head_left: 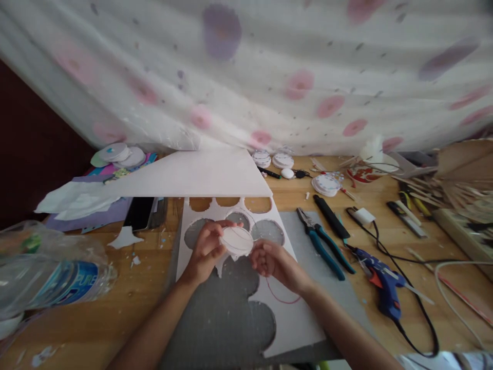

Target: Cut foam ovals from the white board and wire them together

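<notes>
My left hand (208,252) pinches a white foam disc (236,241) by its left side, its flat face tilted toward me. At the disc's right edge is my right hand (275,262), fingers curled together; what they hold, if anything, is too small to make out. Beneath both hands lies a white foam sheet (304,318) with several round holes cut out of it. A thin pink curved line (283,300) shows on the sheet below my right hand; I cannot tell if it is drawn or a thread. The sheet rests on a grey cutting mat (208,318).
Right of the sheet are pliers (323,241), a black cutter (331,216), a blue glue gun (381,288) with its cord, and a utility knife (406,218). Behind stand stacked white discs (326,184) and a white board (192,172). Leftward are a phone (138,213) and plastic bottle (57,282).
</notes>
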{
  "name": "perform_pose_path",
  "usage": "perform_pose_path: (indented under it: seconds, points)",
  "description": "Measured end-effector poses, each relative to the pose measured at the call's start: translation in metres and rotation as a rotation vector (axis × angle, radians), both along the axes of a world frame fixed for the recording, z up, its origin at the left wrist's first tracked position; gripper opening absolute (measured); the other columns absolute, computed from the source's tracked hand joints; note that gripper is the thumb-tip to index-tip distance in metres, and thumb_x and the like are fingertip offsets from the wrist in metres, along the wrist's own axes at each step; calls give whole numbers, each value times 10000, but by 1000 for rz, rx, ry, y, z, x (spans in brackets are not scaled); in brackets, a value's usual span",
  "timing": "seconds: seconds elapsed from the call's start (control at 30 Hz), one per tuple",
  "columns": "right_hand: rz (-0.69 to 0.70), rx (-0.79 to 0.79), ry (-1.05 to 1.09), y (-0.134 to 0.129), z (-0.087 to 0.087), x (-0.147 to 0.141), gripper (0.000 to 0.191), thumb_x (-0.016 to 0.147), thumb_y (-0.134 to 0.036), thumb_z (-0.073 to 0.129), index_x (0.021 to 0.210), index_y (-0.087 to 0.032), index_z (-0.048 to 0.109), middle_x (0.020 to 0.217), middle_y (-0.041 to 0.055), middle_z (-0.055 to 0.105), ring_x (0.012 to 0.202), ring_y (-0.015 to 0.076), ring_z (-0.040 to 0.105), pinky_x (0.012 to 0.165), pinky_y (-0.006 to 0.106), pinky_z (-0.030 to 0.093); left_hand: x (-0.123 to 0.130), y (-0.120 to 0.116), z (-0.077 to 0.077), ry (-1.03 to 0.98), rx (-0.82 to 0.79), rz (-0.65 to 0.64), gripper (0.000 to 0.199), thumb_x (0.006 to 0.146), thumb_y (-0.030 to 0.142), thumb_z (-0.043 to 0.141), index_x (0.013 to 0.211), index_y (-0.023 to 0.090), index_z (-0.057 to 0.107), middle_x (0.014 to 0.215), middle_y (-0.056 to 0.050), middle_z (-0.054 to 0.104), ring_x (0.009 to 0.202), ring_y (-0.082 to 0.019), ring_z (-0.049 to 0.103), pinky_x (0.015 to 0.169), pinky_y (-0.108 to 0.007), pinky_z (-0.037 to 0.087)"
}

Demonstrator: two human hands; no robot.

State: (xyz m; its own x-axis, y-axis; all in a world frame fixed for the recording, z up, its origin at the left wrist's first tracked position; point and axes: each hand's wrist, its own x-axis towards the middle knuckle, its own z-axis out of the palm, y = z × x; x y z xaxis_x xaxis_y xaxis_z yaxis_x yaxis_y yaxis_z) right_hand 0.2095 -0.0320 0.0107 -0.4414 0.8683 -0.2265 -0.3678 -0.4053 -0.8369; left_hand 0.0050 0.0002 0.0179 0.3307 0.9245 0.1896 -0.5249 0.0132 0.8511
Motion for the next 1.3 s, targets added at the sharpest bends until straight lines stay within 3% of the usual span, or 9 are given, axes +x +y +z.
perform_pose_path:
  seconds: [0.17,0.4,0.53,0.67,0.8,1.07,1.3]
  points:
    - [-12,-89,112,14,-3,-8,299,814,-446,649,914,-165,630,675,9,611,536,88,486,456,180,309,0,-1,-4,36,56,-87,308,826,314,692,1085,244,541,1256,-96,569,1292,-328,467,1038,-495,380]
    - [-97,-152,159,12,-9,-3,271,754,-357,719,917,-153,648,714,-2,615,593,93,575,561,199,463,5,1,-7,47,-4,-163,584,760,252,760,1273,281,484,1389,-132,507,1316,-298,437,1034,-429,386]
    - [-188,-165,161,13,-9,-3,298,720,-343,757,935,-180,629,732,-11,634,604,105,606,580,219,503,7,3,-14,67,-89,-96,561,769,293,755,1274,255,515,1417,-131,487,1280,-279,474,1015,-380,413]
    - [-297,-96,78,12,-8,-6,406,689,-386,799,1000,-241,583,876,8,701,769,167,686,738,312,562,9,4,-21,117,-196,-21,418,786,386,733,1148,222,604,1146,-93,660,1064,-230,614,897,-319,482]
    - [-291,-21,-7,8,-10,-13,386,750,-389,763,1035,-260,537,956,11,721,862,190,711,880,379,541,13,2,-15,248,-256,-1,328,786,425,717,1015,198,654,989,-65,698,964,-218,641,877,-322,491]
    - [-206,34,-38,4,-11,-18,325,818,-335,714,1040,-240,495,998,19,718,909,169,699,869,336,536,10,1,-7,480,-151,255,253,795,413,650,690,187,602,692,9,565,701,-161,546,646,-252,459]
    - [-191,65,-46,4,-9,-18,313,794,-301,744,994,-233,514,992,13,718,885,151,695,839,308,546,7,2,-4,535,-98,282,237,764,300,637,583,179,544,625,26,477,627,-126,446,598,-227,380]
